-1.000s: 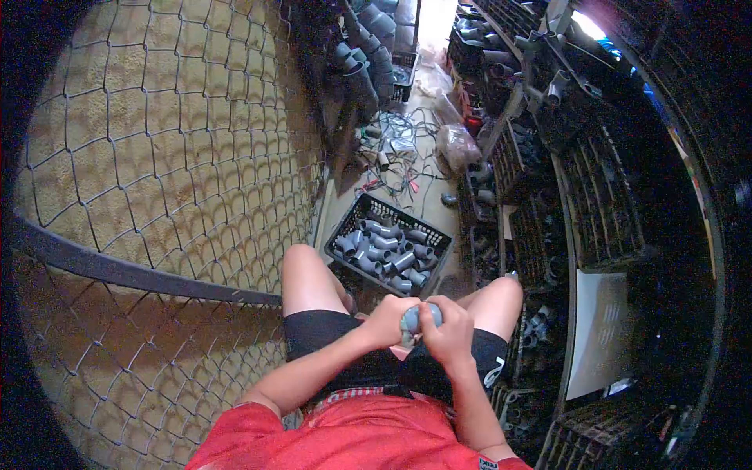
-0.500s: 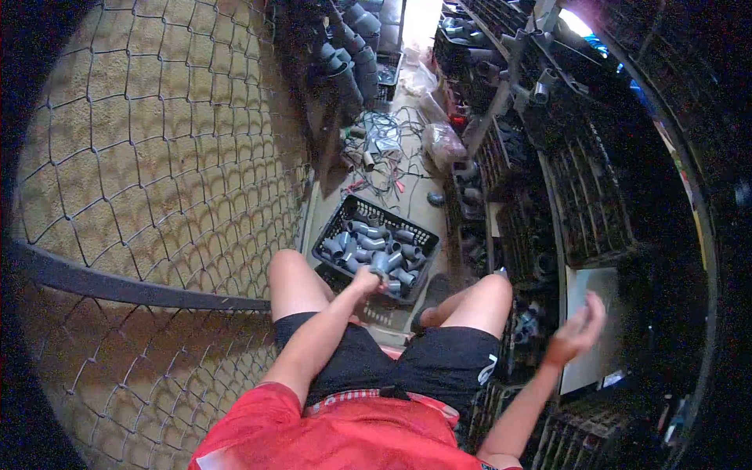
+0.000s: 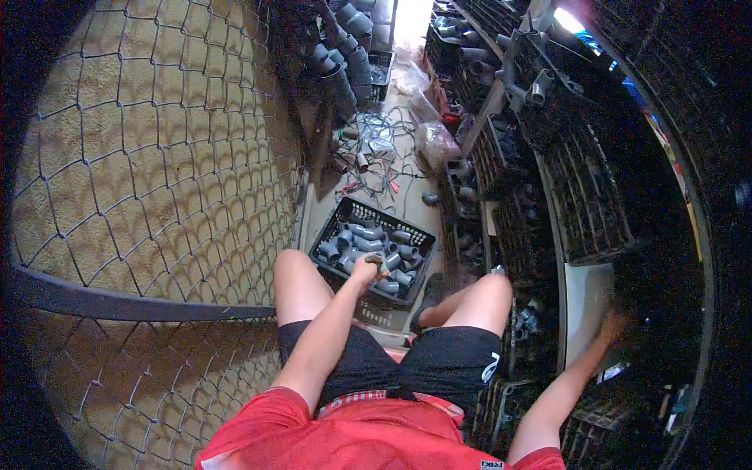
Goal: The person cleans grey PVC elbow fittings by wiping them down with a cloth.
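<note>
My left hand (image 3: pixel 366 271) is over the black crate (image 3: pixel 316 249), its fingers curled round a grey pipe fitting (image 3: pixel 376 258) that is partly hidden by the fingers. Grey plastic elbows (image 3: pixel 365 232) and other fittings lie jumbled in the crate below, on the floor between my legs. Out to the right, my right hand (image 3: pixel 615 323) reaches into shadow beside a pale panel (image 3: pixel 583 301) at the shelving. Motion blur smears its fingers.
A wire mesh fence (image 3: pixel 141 172) with a dark rail runs along the left. Shelves of dark crates (image 3: pixel 587 204) stand on the right. Cables (image 3: pixel 380 137) and a plastic bag (image 3: pixel 435 145) lie along the aisle floor. Large grey pipe fittings (image 3: pixel 352 66) are stacked at the back left.
My right hand has swung outward to the right, from in front of the pale panel into the shadow. My left hand has shifted slightly up over the crate, and its fitting has turned.
</note>
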The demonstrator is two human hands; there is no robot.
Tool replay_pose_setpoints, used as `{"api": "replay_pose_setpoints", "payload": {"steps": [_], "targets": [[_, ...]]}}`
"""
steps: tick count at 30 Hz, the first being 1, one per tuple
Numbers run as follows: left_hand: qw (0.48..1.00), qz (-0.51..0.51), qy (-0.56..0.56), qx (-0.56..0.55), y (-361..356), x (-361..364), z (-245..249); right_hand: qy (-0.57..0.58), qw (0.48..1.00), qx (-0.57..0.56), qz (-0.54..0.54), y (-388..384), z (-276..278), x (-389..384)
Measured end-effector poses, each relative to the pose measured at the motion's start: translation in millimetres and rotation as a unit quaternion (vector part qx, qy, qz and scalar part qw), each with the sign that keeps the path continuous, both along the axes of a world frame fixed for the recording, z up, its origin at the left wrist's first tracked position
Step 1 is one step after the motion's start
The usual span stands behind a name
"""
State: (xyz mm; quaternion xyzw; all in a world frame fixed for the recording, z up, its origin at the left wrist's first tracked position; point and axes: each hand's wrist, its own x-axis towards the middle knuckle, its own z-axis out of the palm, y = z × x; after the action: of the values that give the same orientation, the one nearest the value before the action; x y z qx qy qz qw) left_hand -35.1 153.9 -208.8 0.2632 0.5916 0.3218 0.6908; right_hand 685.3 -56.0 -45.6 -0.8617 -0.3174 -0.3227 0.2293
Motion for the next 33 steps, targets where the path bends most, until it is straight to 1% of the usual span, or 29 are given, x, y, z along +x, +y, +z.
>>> {"api": "replay_pose_setpoints", "payload": {"steps": [1, 2, 3, 5, 6, 7, 8, 9, 11, 13, 14, 15, 16, 17, 18, 19, 20, 21, 22, 23, 24, 25, 26, 27, 28, 29, 30, 31, 33], "targets": [[0.999, -0.036, 0.014, -0.01, -4, 0, 6, 0.013, 1.0, -0.006, -0.007, 2, 5, 11], [1.0, 0.0, -0.012, -0.014, -10, 3, 10, 0.025, 1.0, -0.013, -0.013, -10, 1, 2], [1.0, 0.002, -0.011, -0.013, -12, 2, 1, 0.037, 0.999, -0.019, -0.019, -19, 4, 10], [0.999, -0.011, -0.017, 0.035, -13, 0, -21, 0.059, 0.997, -0.032, -0.033, -23, 8, 14], [0.995, -0.078, 0.009, 0.054, -12, -7, -26, 0.069, 0.996, -0.039, -0.041, -27, 12, 8], [0.995, -0.077, 0.008, 0.054, -12, -9, -32, 0.079, 0.995, -0.045, -0.049, -27, 15, 3], [0.998, -0.047, 0.01, 0.034, -14, -10, -25, 0.089, 0.993, -0.053, -0.057, -41, 16, -4], [1.0, -0.017, 0.012, 0.013, -16, -12, -26, 0.099, 0.991, -0.06, -0.066, -30, 17, -14], [0.999, -0.03, 0.026, 0.012, -17, -14, -25, 0.122, 0.986, -0.072, -0.087, -41, 28, -30], [0.997, 0.037, 0.051, 0.04, -19, -12, -21, 0.146, 0.98, -0.083, -0.107, -47, 32, -43], [0.994, 0.043, 0.09, 0.035, -16, -10, -28, 0.147, 0.98, -0.082, -0.109, -57, 19, -43], [0.994, 0.041, 0.091, 0.036, -17, -9, -24, 0.105, 0.988, -0.039, -0.106, -68, -4, -39], [0.977, -0.001, 0.184, 0.109, -19, -9, -14, 0.062, 0.993, 0.005, -0.102, -72, -16, -38], [0.944, -0.041, 0.274, 0.18, -20, -9, -6, 0.062, 0.993, 0.007, -0.101, -66, 9, -127], [0.955, -0.068, 0.237, 0.165, -19, -9, 1, 0.063, 0.976, 0.203, 0.038, -43, 53, -213], [0.955, -0.066, 0.239, 0.163, -23, -6, 9, 0.111, 0.971, 0.198, 0.072, -36, 72, -265], [0.959, -0.062, 0.205, 0.183, -27, 2, 20, 0.158, 0.963, 0.193, 0.105, -32, 82, -305], [0.962, -0.059, 0.172, 0.204, -32, 10, 35, 0.255, 0.94, 0.163, 0.157, -30, 86, -341], [0.968, -0.075, 0.078, 0.226, -42, 16, 68, 0.423, 0.836, 0.211, 0.277, -24, 81, -373], [0.965, -0.092, -0.017, 0.247, -53, 23, 106, 0.452, 0.817, 0.121, 0.337, -18, 87, -399], [0.959, -0.09, -0.034, 0.268, -67, 32, 128, 0.57, 0.715, 0.105, 0.391, -10, 91, -423], [0.952, -0.087, -0.051, 0.289, -85, 40, 147, 0.639, 0.649, 0.09, 0.403, -5, 80, -441], [0.942, -0.082, -0.018, 0.325, -103, 45, 183, 0.617, 0.658, 0.047, 0.429, 2, 66, -456], [0.929, -0.074, 0.015, 0.361, -117, 49, 210, 0.709, 0.563, 0.066, 0.419, 6, 44, -470], [0.873, -0.077, 0.076, 0.476, -123, 51, 219, 0.723, 0.536, 0.086, 0.427, 13, 43, -485], [0.799, -0.078, 0.138, 0.58, -127, 51, 222, 0.737, 0.506, 0.106, 0.435, 20, 43, -494], [0.825, -0.079, 0.123, 0.545, -130, 46, 220, 0.737, 0.5, 0.104, 0.442, 24, 42, -493], [0.822, -0.075, 0.131, 0.549, -131, 40, 221, 0.732, 0.482, 0.088, 0.474, 27, 41, -489], [0.814, -0.144, 0.135, 0.546, -131, 26, 224, 0.705, 0.456, 0.044, 0.542, 31, 38, -492]]}}
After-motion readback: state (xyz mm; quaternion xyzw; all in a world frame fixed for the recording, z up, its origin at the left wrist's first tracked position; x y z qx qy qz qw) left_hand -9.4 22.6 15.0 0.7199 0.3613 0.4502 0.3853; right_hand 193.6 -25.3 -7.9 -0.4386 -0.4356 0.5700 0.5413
